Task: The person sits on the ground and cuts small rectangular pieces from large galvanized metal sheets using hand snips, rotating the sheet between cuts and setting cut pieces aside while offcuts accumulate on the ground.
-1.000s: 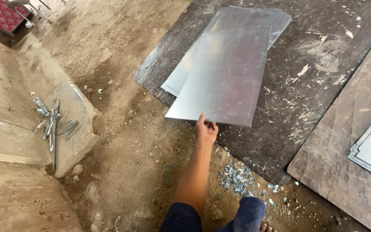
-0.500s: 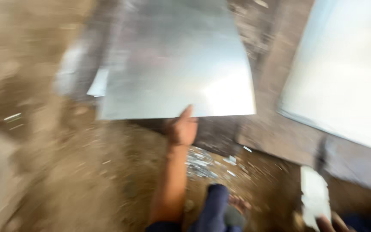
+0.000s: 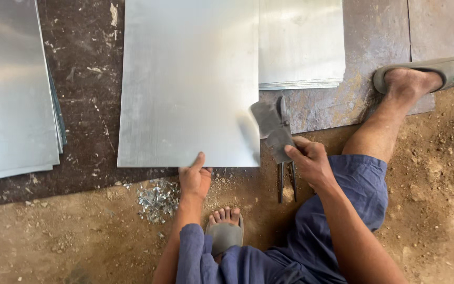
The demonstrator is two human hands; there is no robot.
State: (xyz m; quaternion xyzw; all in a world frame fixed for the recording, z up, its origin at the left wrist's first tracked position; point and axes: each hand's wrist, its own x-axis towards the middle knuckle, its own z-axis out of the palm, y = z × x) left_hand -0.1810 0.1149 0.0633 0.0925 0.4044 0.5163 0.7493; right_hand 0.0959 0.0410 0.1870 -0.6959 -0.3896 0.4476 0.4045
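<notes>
Head view: left grip (image 3: 195, 178) pinches metal sheet (image 3: 190, 84) — right grip (image 3: 311, 160) clasps grey piece (image 3: 270, 129).

I see a bare dirt floor (image 3: 53, 247) carrying dark, scuffed flat boards (image 3: 93, 89). On the boards lie a large metal sheet (image 3: 190, 79), a stack of sheets (image 3: 11, 89) at left and another stack (image 3: 300, 42) at upper right. A pile of small metal offcuts (image 3: 157, 200) lies on the dirt just beside the board's edge. Tin snips (image 3: 286, 181) rest partly on the dirt.
</notes>
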